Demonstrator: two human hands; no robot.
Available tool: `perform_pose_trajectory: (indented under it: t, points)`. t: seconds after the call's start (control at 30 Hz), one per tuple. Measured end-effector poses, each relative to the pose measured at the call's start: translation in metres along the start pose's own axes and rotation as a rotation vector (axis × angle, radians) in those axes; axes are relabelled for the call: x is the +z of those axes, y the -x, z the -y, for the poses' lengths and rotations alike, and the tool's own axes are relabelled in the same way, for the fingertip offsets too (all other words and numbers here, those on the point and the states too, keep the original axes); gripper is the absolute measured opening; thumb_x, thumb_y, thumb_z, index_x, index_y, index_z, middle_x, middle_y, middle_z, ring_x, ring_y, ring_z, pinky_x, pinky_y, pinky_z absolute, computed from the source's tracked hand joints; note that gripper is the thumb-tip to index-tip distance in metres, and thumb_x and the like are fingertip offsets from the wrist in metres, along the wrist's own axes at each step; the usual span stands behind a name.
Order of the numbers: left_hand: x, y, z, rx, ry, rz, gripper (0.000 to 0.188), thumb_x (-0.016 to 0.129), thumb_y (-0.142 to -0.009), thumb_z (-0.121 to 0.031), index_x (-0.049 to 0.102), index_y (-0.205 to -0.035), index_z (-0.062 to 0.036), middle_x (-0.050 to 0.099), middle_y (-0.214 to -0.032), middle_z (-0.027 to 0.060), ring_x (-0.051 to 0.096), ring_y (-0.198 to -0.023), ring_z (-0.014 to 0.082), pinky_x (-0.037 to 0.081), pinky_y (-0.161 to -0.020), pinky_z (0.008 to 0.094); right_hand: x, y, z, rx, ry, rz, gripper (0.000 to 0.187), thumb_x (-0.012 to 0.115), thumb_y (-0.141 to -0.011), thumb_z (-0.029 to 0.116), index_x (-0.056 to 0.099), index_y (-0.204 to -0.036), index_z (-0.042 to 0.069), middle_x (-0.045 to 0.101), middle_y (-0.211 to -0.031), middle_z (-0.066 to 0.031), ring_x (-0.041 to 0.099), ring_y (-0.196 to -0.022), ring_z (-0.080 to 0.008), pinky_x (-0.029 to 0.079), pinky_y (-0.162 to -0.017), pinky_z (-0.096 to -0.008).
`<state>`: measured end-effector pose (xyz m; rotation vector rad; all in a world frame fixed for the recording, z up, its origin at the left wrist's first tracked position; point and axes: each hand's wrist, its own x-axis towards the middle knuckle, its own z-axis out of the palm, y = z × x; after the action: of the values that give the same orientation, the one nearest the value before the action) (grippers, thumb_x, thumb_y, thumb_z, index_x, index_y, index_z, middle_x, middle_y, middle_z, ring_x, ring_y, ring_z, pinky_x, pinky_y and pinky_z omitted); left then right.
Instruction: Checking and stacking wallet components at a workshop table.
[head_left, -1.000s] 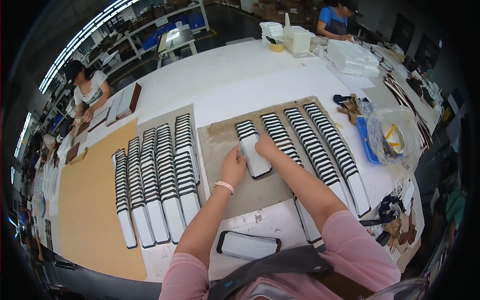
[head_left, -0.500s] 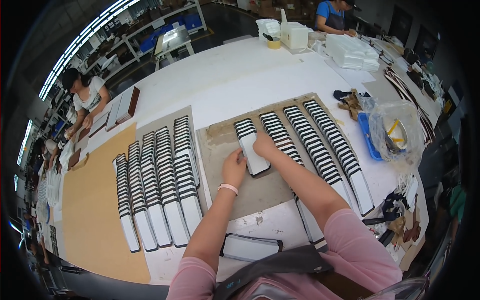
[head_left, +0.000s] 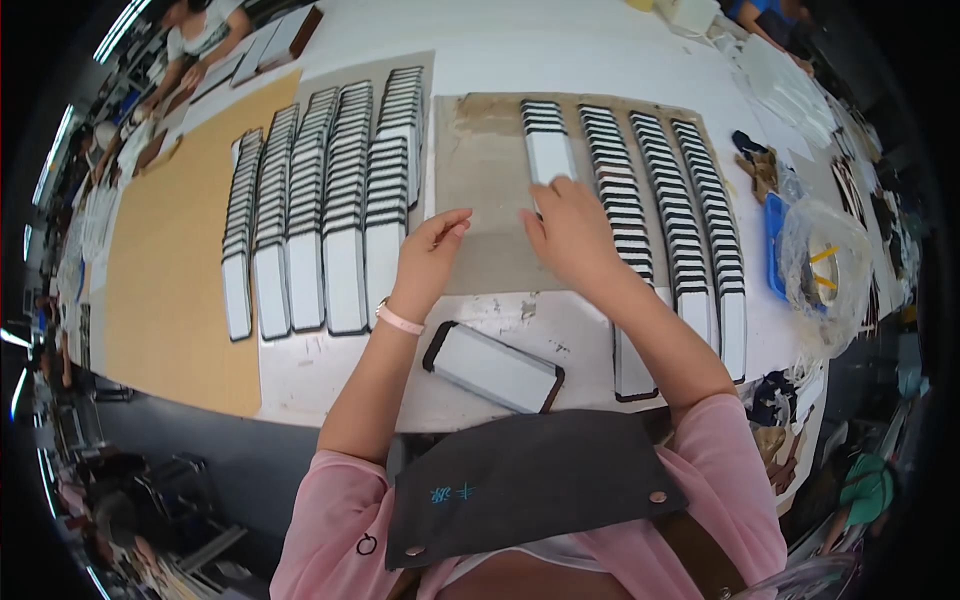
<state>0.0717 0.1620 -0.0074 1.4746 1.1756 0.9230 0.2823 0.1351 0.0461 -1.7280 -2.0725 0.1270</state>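
My right hand (head_left: 575, 230) is over the near end of a short row of overlapping white strip-like pieces with black ends (head_left: 549, 155). Its thumb is spread from the fingers, and no grip on the row shows. My left hand (head_left: 428, 258), with a pink band at the wrist, hovers to the left above the grey board (head_left: 487, 240). Nothing shows in its loosely bent fingers, the thumb slightly apart. Near the table's front edge lies a separate white piece with black ends (head_left: 495, 368), set at a slant below both hands.
Several longer rows of the same pieces (head_left: 688, 240) lie right of my right hand. More rows (head_left: 345, 230) stand at the left beside a tan sheet (head_left: 180, 270). A blue tray (head_left: 775, 240) and a plastic bag (head_left: 835, 255) sit at the right. Co-workers (head_left: 205, 45) are across the table.
Both hands have come away from the front piece of the short row, the left one moving left and the right one drawing back. The view has tilted down toward my body.
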Motion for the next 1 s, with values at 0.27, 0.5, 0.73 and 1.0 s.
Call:
perform_pose_trajectory:
  t: [0.27, 0.5, 0.73, 1.0]
  points:
    - [-0.028, 0.159, 0.038, 0.039, -0.050, -0.292, 0.024, 0.055, -0.096, -0.004, 0.068, -0.117, -0.0025, 0.061, -0.095, 0.0067, 0.057, -0.085, 0.0136, 0.046, -0.077, 0.0246, 0.036, 0.143, 0.075, -0.282, -0.181, 0.258, 0.089, 0.081, -0.072, 0.032, 0.038, -0.145, 0.004, 0.046, -0.130, -0.0281, 0.046, -0.116, -0.0424, 0.037, -0.098, -0.0510]
    - [-0.022, 0.180, 0.041, 0.137, -0.216, -0.286, 0.024, 0.057, -0.093, -0.001, 0.069, -0.113, -0.0033, 0.060, -0.097, 0.0085, 0.057, -0.079, 0.0163, 0.046, -0.069, 0.0264, 0.039, 0.154, 0.081, -0.251, -0.159, 0.237, 0.085, 0.081, -0.072, 0.024, 0.040, -0.144, 0.004, 0.045, -0.134, -0.0249, 0.045, -0.119, -0.0405, 0.036, -0.101, -0.0489]
    - [-0.023, 0.179, 0.040, 0.136, -0.220, -0.282, 0.023, 0.059, -0.092, -0.001, 0.069, -0.112, -0.0031, 0.060, -0.095, 0.0087, 0.055, -0.074, 0.0154, 0.045, -0.065, 0.0256, 0.038, 0.161, 0.077, -0.147, -0.224, 0.176, 0.087, 0.084, -0.067, 0.021, 0.044, -0.142, 0.004, 0.047, -0.128, -0.0226, 0.044, -0.115, -0.0392, 0.036, -0.098, -0.0486]
    - [-0.021, 0.185, 0.036, 0.086, -0.168, -0.311, 0.019, 0.060, -0.093, -0.004, 0.071, -0.109, -0.0033, 0.060, -0.092, 0.0078, 0.054, -0.070, 0.0136, 0.045, -0.064, 0.0254, 0.030, 0.164, 0.079, -0.149, -0.216, 0.155, 0.084, 0.082, -0.067, 0.018, 0.044, -0.141, 0.003, 0.048, -0.128, -0.0223, 0.044, -0.114, -0.0388, 0.034, -0.098, -0.0485]
